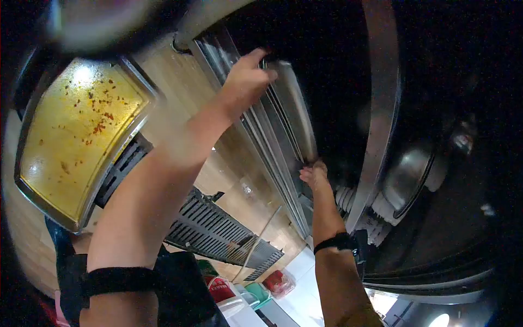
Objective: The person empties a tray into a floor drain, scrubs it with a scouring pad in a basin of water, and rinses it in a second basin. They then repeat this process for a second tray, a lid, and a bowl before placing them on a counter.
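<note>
A long shiny metal piece point(297, 103) with a rounded edge lies along the front of a dark metal rack or cabinet. My left hand point(248, 82) is closed around its upper end, thumb and forefinger bent over the edge. At its lower end my right hand point(315, 171) has its fingers curled against the metal; part of that grip is hidden in shadow. Parallel metal rails point(264, 128) run beside the piece. Dark bands circle both of my arms.
A rectangular tray point(54, 147) with yellow oily residue and brown crumbs is at the left. Slotted floor grates point(212, 223) cross the wood-look floor. Metal bowls point(408, 180) and stacked dishes sit inside the shelving at right. Red packages point(279, 282) and a teal container point(260, 292) appear below.
</note>
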`<state>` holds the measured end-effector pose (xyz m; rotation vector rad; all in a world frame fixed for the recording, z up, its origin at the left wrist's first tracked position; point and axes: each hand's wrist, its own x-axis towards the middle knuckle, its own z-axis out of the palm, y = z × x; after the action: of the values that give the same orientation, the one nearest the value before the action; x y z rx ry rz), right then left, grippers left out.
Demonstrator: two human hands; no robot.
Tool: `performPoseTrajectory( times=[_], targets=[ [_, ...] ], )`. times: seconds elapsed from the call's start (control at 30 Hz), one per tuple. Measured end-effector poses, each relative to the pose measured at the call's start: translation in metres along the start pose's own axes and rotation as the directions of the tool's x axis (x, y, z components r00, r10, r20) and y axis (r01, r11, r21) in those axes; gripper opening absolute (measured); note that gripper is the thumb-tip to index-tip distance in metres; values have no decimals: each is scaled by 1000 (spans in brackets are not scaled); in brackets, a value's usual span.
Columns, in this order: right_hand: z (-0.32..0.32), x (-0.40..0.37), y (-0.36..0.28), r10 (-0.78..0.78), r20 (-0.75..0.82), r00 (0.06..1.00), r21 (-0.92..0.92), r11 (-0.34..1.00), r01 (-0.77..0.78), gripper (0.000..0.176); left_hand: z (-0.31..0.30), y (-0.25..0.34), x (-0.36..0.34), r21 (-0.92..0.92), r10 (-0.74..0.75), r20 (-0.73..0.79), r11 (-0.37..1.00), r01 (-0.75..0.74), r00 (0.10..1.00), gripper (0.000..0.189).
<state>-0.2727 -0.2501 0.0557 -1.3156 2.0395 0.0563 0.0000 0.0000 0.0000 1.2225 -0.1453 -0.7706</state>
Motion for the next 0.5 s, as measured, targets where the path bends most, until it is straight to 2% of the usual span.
performPoseTrajectory(
  times=[0.03, 0.07, 0.1, 0.13, 0.17, 0.2, 0.27, 0.33, 0.37, 0.4, 0.47, 0.5],
  targets=[
    [9, -10, -8, -183, -41, 982, -472, 870, 142, 59, -3, -4, -8, 144, 234, -39, 963, -226, 971, 57],
    [18, -26, -17, -366, 7, 931, -829, 518, 210, 56, 13, -2, -30, 25, 225, -83, 974, -224, 971, 53],
    [-30, -76, -34, -366, -74, 928, -884, 455, 109, 56, 32, -7, -52, -95, 216, -127, 969, -229, 968, 49],
    [2, -122, -44, -509, -72, 858, -769, 576, 277, 54, 23, 1, -71, -323, 43, -125, 943, -81, 991, 45],
    [21, -139, -50, -668, -69, 741, -675, 578, 459, 50, 13, -3, -87, -427, -9, -118, 903, -42, 993, 47],
    [39, -156, -56, -801, -62, 595, -584, 513, 630, 47, 3, -10, -108, -540, -71, -98, 842, 7, 993, 48],
    [68, -178, -83, -931, 68, 359, -518, 274, 810, 49, -28, -13, -155, -440, -152, -59, 891, 111, 987, 48],
    [102, -193, -129, -934, 158, 319, -480, 210, 852, 50, -63, -28, -197, -261, -251, -39, 937, 233, 967, 43],
    [122, -191, -155, -916, 300, 265, -705, -26, 708, 49, -73, -37, -221, -231, -186, -84, 959, 162, 979, 39],
    [142, -189, -179, -859, 443, 257, -827, -280, 488, 50, -88, -43, -243, -220, -258, -93, 947, 233, 962, 37],
    [176, -173, -203, -776, 560, 291, -828, -510, 234, 53, -110, -38, -282, -287, -462, -132, 865, 412, 877, 39],
    [194, -161, -202, -898, 418, 136, -852, -336, 401, 54, -122, -45, -302, -276, -460, -137, 868, 412, 878, 39]
  ],
)
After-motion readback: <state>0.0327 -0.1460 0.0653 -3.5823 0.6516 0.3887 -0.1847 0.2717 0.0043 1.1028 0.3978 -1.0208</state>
